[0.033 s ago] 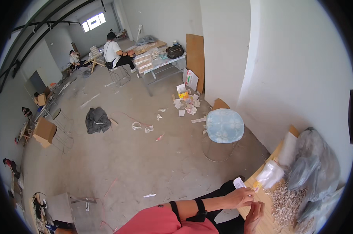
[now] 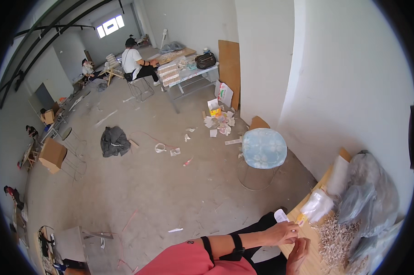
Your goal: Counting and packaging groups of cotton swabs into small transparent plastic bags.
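Note:
At the lower right, over the edge of the light wooden table (image 2: 311,259), my hands meet close together. My left hand (image 2: 282,232) has its fingers pinched, with a tiny white bit showing near the fingertips; what it is stays too small to name. Just below it is my right hand (image 2: 298,253), its fingers curled, their contents hidden. Beside them on the table spreads a heap of thin, pale little sticks (image 2: 333,240). A small yellow-and-white packet (image 2: 301,219) lies just beyond my left hand, and a white rounded card or paper (image 2: 280,215) sits near it.
Clear plastic bags (image 2: 318,205) and a large grey plastic bag (image 2: 372,178) crowd the table against the wall. A stool with a light blue cover (image 2: 264,147) stands ahead. Paper scraps (image 2: 223,123) and a dark cloth (image 2: 114,141) litter the floor. Another person (image 2: 133,62) sits farther off.

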`<action>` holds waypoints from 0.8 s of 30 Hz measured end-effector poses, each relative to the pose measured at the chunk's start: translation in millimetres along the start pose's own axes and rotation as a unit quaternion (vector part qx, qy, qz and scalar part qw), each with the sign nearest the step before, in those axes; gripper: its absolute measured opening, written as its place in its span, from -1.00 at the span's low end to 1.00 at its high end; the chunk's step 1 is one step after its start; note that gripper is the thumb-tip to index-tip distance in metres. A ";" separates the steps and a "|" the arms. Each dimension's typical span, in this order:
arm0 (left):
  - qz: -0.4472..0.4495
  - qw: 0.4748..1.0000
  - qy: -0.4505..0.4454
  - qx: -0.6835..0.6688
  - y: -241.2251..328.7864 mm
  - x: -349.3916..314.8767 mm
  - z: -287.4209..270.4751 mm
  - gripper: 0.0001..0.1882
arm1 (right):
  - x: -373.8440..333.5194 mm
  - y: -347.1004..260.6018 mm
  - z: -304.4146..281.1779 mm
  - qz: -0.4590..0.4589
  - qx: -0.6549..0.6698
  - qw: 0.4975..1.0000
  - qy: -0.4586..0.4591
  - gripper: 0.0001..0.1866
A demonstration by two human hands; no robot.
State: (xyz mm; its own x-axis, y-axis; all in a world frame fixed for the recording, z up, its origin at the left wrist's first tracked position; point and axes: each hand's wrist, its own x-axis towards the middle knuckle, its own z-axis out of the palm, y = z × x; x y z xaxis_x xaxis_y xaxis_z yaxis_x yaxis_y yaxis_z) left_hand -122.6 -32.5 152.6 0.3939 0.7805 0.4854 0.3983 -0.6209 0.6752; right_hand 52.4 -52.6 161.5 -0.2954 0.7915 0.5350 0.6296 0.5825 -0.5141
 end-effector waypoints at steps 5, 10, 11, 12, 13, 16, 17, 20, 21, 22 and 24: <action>-0.028 1.000 0.003 -0.001 -38.4 -4.4 41.7 -0.82 | -21.5 35.1 23.2 0.057 0.019 0.998 -0.008 -0.93; -0.017 0.999 0.012 0.031 -62.4 -12.6 82.3 -0.80 | -55.0 77.3 42.9 0.132 0.064 0.989 -0.021 -0.95; -0.045 0.999 -0.011 0.019 -66.8 -17.4 88.5 -0.80 | -61.4 82.0 47.0 0.132 0.065 0.989 -0.021 -0.95; -0.071 0.997 -0.034 0.006 -67.0 -18.4 90.5 -0.81 | -65.7 83.9 48.9 0.185 0.090 0.978 -0.023 -0.94; -0.070 0.997 -0.036 0.005 -67.6 -18.9 92.2 -0.81 | -70.1 86.1 51.2 0.237 0.116 0.964 -0.025 -0.93; -0.140 0.989 -0.026 -0.028 -68.3 -20.1 92.0 -0.82 | -78.0 103.0 59.4 0.379 0.241 0.893 0.002 -0.88; -0.152 0.987 -0.036 -0.026 -69.1 -19.3 91.0 -0.85 | -80.4 107.9 59.7 0.380 0.242 0.893 0.001 -0.88; -0.195 0.979 -0.032 -0.050 -67.1 -20.4 90.2 -0.89 | -75.5 111.8 56.8 0.558 0.422 0.714 0.025 -0.84; -0.220 0.971 -0.025 -0.087 -66.5 -17.9 92.6 -0.88 | -81.2 123.0 55.2 0.562 0.515 0.647 0.011 -0.82; -0.220 0.971 -0.025 -0.088 -67.8 -17.9 93.3 -0.88 | -86.4 132.3 55.6 0.558 0.603 0.570 -0.007 -0.81; -0.229 0.965 -0.067 -0.107 -71.0 -18.3 94.0 -0.80 | -95.2 147.5 62.3 0.566 0.621 0.542 0.013 -0.80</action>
State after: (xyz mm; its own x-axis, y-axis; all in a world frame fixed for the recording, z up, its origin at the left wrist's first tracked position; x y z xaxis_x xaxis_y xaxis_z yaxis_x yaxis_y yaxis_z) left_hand -80.3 -9.5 43.5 0.3272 0.9440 0.0414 0.3810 -0.1720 0.9084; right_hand 128.7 -30.5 -7.0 -0.2056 0.7782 -0.5934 -0.5775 -0.5859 -0.5684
